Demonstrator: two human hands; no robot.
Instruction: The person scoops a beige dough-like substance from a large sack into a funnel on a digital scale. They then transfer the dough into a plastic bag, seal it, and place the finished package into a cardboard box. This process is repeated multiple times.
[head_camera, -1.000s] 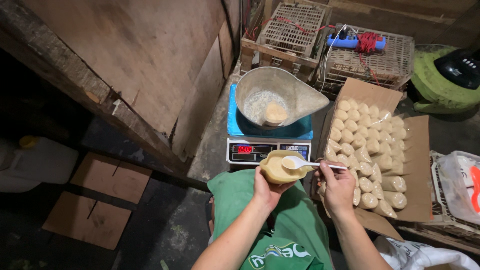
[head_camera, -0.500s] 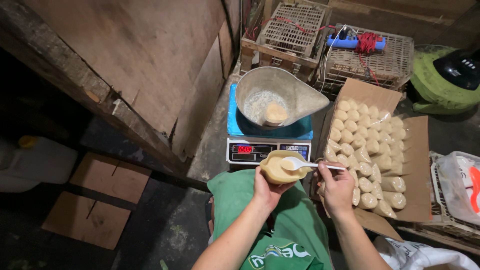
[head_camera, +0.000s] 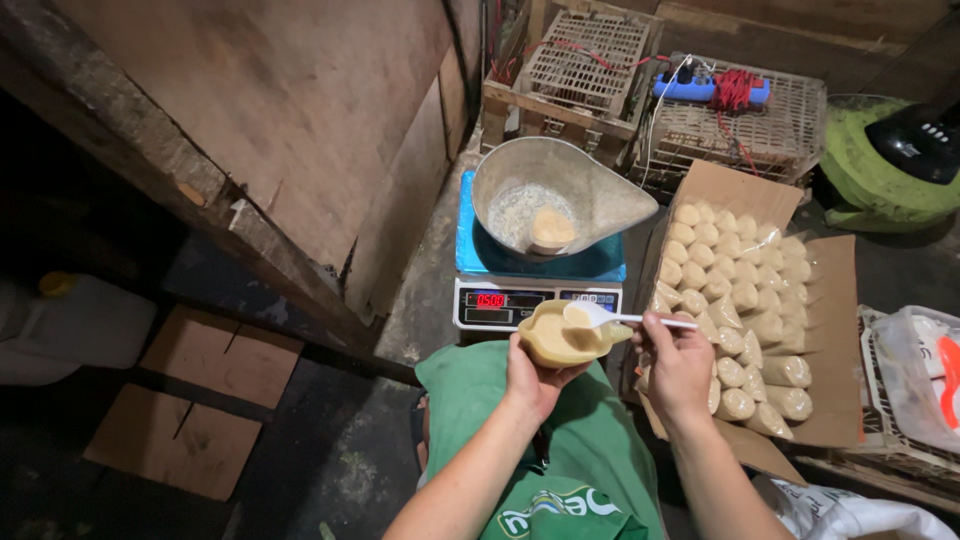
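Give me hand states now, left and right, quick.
Left hand: closed around a small bag of beige paste.
Right hand: fingers pinched on a white plastic spoon, bowl over the bag.

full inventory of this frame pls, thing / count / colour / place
bag of paste: 1, tan, clear plastic, in the left hand
spoon: 1, white, bowl over the bag's mouth
digital scale: 1, white with blue top, red display, ahead of the hands
scoop pan: 1, grey metal, on the scale, a filled bag inside
cardboard box: 1, brown, right of the scale
filled bags: many, tan, packed in rows in the box
wire cages: 2, pale, behind the scale
wooden boards: several, brown, leaning at left
jerrycan: 1, white, far left
apron: 1, green, on the lap
left hand: cups the bag from below
right hand: pinches the spoon handle
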